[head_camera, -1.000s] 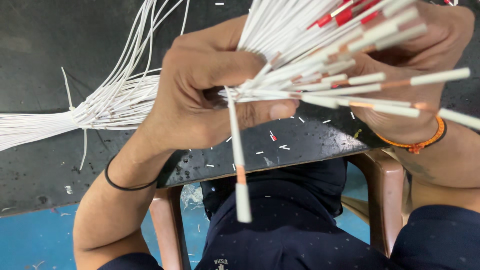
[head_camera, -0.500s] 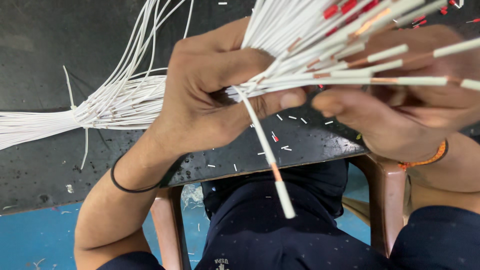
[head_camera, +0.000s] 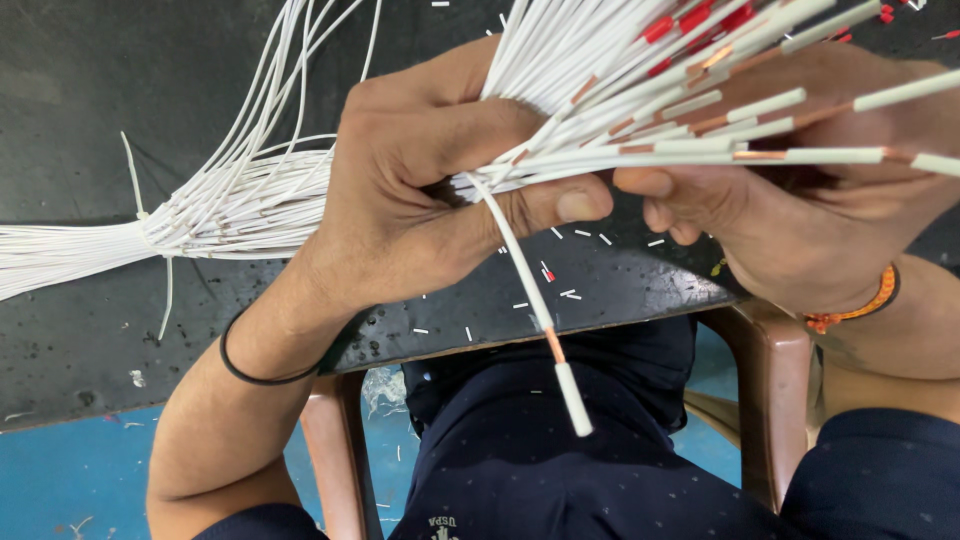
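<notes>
Over the near edge of the dark worktop (head_camera: 200, 330), the left hand (head_camera: 420, 190) stays clenched around the fanned bundle of white wires (head_camera: 620, 110). One loose wire (head_camera: 530, 300) has swung from hanging straight down to slanting right. The right hand (head_camera: 800, 230) has risen, its fingers (head_camera: 650, 185) pinching the stripped ends, so sorting seems ongoing.

White wire bundle (head_camera: 640, 110) fanned, ends stripped; one wire (head_camera: 530, 300) hanging down

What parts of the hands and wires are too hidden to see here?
Head view:
- Left hand: its fingers are tucked behind the white wire bundle.
- Right hand: its palm is covered by the wire ends.
- Bundle: its far ends are cut off by the top and left edges.
- Dark table: the specks are too small to identify.
</notes>
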